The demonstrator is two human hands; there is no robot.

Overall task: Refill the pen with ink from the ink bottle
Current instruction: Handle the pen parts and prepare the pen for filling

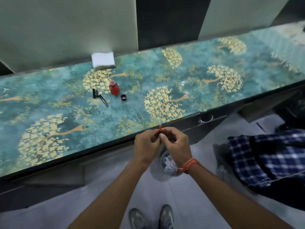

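Both hands meet just off the near edge of the teal, gold-tree-patterned table. The left hand and the right hand have their fingers curled in and pinching a small reddish-orange pen part, whose tip pokes up between the thumbs; its exact shape is too small to tell. An orange thread band wraps the right wrist. Well away on the table stands the open red ink bottle, its dark cap lying just to its right. Left of the bottle lie the black pen pieces. A folded white tissue sits at the far edge. A small bin stands on the floor below the hands.
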